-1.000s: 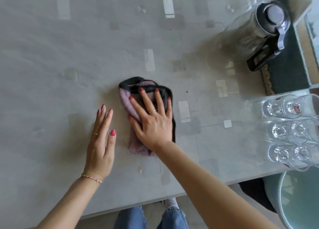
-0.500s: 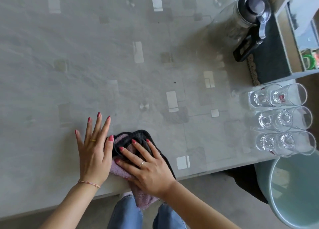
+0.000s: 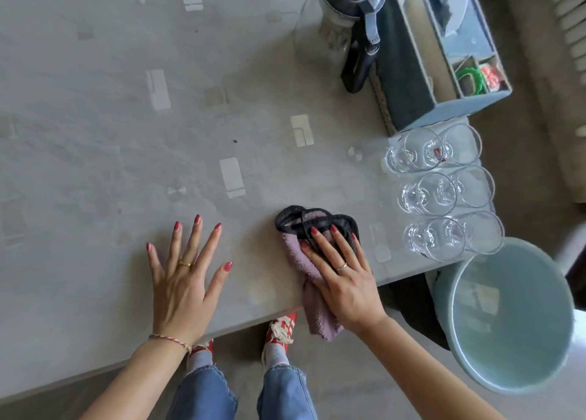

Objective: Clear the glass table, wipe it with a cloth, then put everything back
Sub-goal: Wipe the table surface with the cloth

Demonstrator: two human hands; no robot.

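Wiping step is going on. Left hand [image 3: 187, 280] is resting flat on the glass table [image 3: 95, 134], fingers spread, holding nothing. Right hand [image 3: 341, 274] is pressing the cloth [image 3: 299, 261] flat-fingered at the near edge, one end hanging off. Next move likely needs a pass toward the glasses [image 3: 444, 191], six of them, looking empty. Jug [image 3: 336, 23] is sitting at the far right; contents unclear. Box [image 3: 469, 45] is holding small green and red items. Bucket [image 3: 507, 318] appears empty.
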